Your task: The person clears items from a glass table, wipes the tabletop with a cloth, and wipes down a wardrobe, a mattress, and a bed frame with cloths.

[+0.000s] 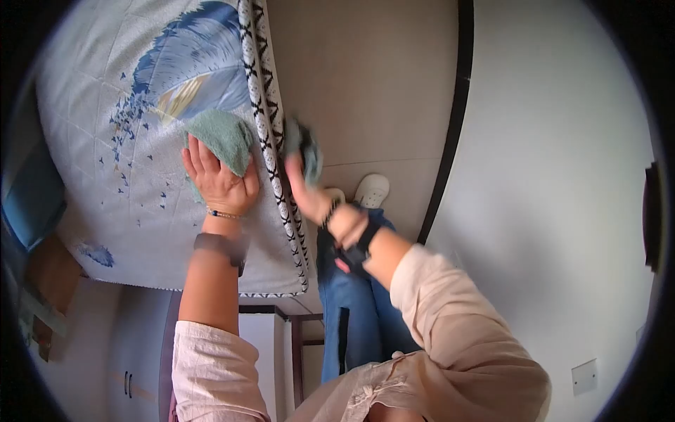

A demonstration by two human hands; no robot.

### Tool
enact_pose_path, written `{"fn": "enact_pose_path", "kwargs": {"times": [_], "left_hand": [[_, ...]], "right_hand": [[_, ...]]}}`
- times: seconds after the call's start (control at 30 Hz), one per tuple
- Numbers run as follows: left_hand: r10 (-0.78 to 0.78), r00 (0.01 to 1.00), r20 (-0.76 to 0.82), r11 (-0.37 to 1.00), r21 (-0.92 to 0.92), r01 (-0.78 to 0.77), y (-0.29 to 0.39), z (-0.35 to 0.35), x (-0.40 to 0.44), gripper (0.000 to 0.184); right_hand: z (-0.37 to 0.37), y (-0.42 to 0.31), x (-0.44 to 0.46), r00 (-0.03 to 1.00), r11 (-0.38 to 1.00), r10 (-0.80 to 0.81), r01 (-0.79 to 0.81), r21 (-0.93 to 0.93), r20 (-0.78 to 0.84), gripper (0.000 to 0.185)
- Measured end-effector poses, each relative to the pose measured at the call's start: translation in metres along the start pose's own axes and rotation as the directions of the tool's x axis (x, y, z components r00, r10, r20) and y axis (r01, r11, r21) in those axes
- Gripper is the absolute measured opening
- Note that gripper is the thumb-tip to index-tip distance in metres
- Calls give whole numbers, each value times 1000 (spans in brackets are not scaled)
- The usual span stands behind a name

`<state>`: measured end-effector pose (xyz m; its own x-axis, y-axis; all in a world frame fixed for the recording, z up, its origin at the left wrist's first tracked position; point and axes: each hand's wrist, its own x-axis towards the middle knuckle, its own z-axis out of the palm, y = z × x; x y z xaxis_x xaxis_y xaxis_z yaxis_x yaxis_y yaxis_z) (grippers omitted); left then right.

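Note:
My left hand presses down on the quilted mattress cover, near its piped edge. Under and around its fingers is a green cloth, part of it folded up over the hand. Beside the bed's edge, my right hand is smeared by motion. Its thumb side shows against a second grey-green cloth, which it holds close to the mattress side; the other fingers are hidden. The cover is pale grey with a large blue feather print, and black-and-white patterned trim runs along its edge.
Tiled floor lies between the bed and a white wall with a black skirting strip. My feet in white shoes stand beside the bed. A blue item and wooden furniture are at the left.

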<state>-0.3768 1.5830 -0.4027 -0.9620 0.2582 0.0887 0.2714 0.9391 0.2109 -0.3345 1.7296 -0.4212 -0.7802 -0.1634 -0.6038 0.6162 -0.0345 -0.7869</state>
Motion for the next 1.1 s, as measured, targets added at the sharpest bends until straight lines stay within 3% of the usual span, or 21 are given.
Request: {"fn": "enact_pose_path", "kwargs": {"times": [0.03,0.07,0.17,0.23,0.27,0.3,0.33,0.37,0.43,0.47,0.5,0.53,0.57,0.6,0.63,0.8,0.83,0.9,0.93,1.07,1.1], "left_hand": [[-9,1000,-6,1000,2,9,-1,1,-1,45],[-18,1000,-1,1000,3,18,0,0,1,46],[-8,1000,-8,999,-41,8,4,-5,3,41],[-10,1000,-30,999,-38,9,2,-3,4,43],[-12,1000,-24,999,-52,11,3,-3,4,44],[-18,1000,-12,998,-67,17,3,-4,2,45],[-14,1000,6,997,-80,14,2,-5,2,47],[-19,1000,0,996,-85,19,2,-6,1,47],[-39,998,55,996,-78,44,4,-8,1,48],[-50,997,67,995,-81,55,4,-8,1,47],[-54,997,57,994,-88,59,3,-8,2,47],[-43,997,72,995,-90,49,2,-9,2,47],[-29,996,82,995,-89,37,2,-9,2,47],[-47,993,106,993,-102,58,2,-10,1,46],[-50,997,66,993,-103,56,1,-9,2,46],[-41,997,69,986,-162,51,0,-10,0,44],[-41,997,60,987,-153,50,0,-12,3,44],[-78,993,83,980,-174,92,3,-16,9,37],[-89,994,65,982,-164,99,6,-16,9,36],[-91,992,93,987,-122,102,7,-19,9,37],[-93,991,96,987,-123,104,8,-21,7,37]], "right_hand": [[6,29,-23,982,984,171,-174,35,83,73],[1,21,-26,990,997,10,-20,72,137,76],[-6,-4,10,960,966,256,-260,19,111,73],[-15,-68,64,1000,999,16,-16,-37,-12,75],[-16,-95,90,999,997,0,3,81,-43,79],[-26,-82,134,987,980,83,-105,166,134,85],[-25,-111,148,997,982,42,-54,183,70,88],[-29,-110,168,988,976,-53,20,219,147,87],[-27,-84,175,991,961,-70,37,274,112,84],[-19,-107,141,984,915,94,-146,375,153,84],[-17,-97,124,989,950,62,-101,296,137,84],[-13,-82,101,987,968,159,-152,202,-19,82],[-14,-59,80,941,888,335,-333,318,51,80],[-8,-74,59,948,926,317,-313,209,18,82],[-3,-71,51,938,912,347,-330,244,-29,81],[-20,-129,145,970,948,238,-218,233,-58,85],[-34,-153,179,956,929,181,-243,278,232,90],[-42,-187,236,983,924,66,-126,362,173,99],[-41,-210,242,989,927,99,-130,352,106,98],[-37,-189,217,992,957,93,-111,268,80,89],[-42,-165,204,980,948,118,-159,276,161,86]]}}
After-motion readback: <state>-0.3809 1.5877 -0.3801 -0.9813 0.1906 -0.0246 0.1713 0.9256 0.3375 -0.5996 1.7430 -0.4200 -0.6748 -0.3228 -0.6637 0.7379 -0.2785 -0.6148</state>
